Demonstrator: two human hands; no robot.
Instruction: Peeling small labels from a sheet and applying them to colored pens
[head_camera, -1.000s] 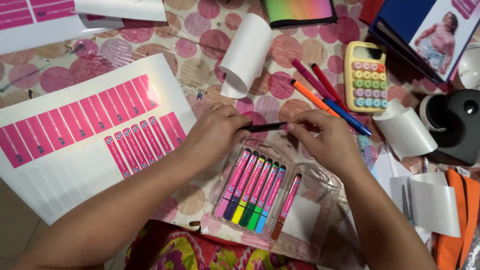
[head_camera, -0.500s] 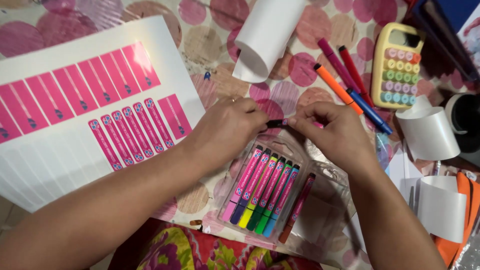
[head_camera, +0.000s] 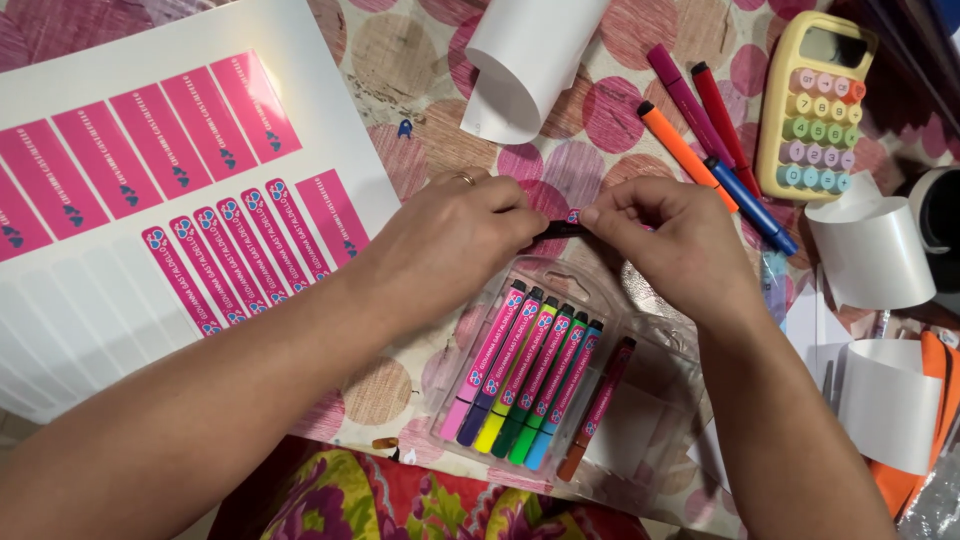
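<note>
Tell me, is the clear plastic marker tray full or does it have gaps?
It has gaps. The clear plastic marker tray holds six labelled markers, with one bare slot between the blue and the orange-tipped one, and more room right.

Clear glossy plastic marker tray (head_camera: 655, 400); glossy paper sticker sheet (head_camera: 330, 110), upper left; matt woven dotted tablecloth (head_camera: 420, 130); smooth plastic calculator (head_camera: 815, 110).

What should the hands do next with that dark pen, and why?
Probably press the pink sticker smooth around the dark pen. Both the left hand and right hand pinch it, a pink bit shows at the fingertips, and the pens in the clear tray already wear pink labels.
</note>
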